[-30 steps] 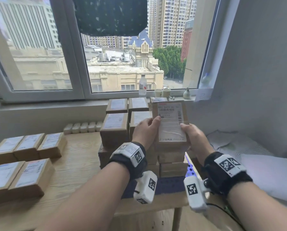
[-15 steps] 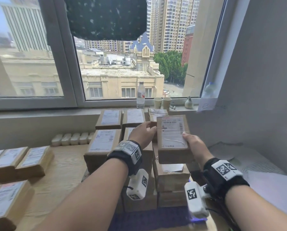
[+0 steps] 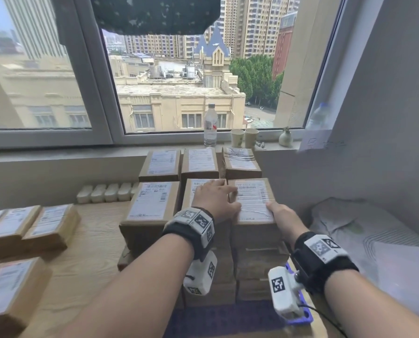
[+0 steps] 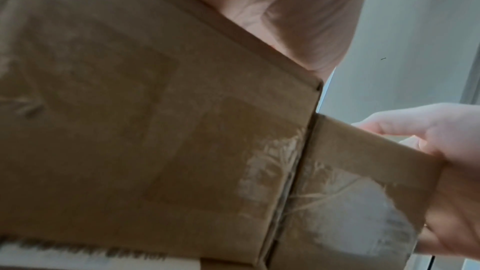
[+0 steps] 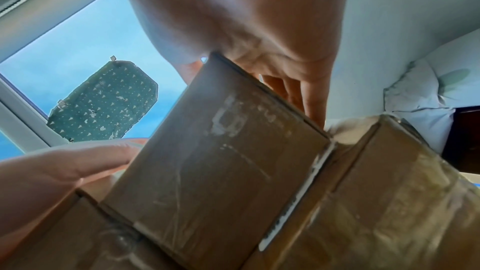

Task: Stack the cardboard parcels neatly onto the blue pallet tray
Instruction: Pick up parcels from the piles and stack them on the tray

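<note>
**Inspector:** The brown cardboard parcel with a white label (image 3: 252,203) sits on the front right column of the stack on the blue plastic pallet tray (image 3: 301,318). The right hand (image 3: 280,214) grips its near corner; the left hand (image 3: 215,201) lies flat, fingers straight, across its seam.

**Clerk:** Advice?

**Inspector:** Square the edges before letting go. The light wooden table (image 3: 86,259) stands under a window (image 3: 179,69); loose parcels (image 3: 47,225) wait left.

Head view looks down; wrist views (very close) look upward — all share the top parcel (image 3: 252,201).
</note>
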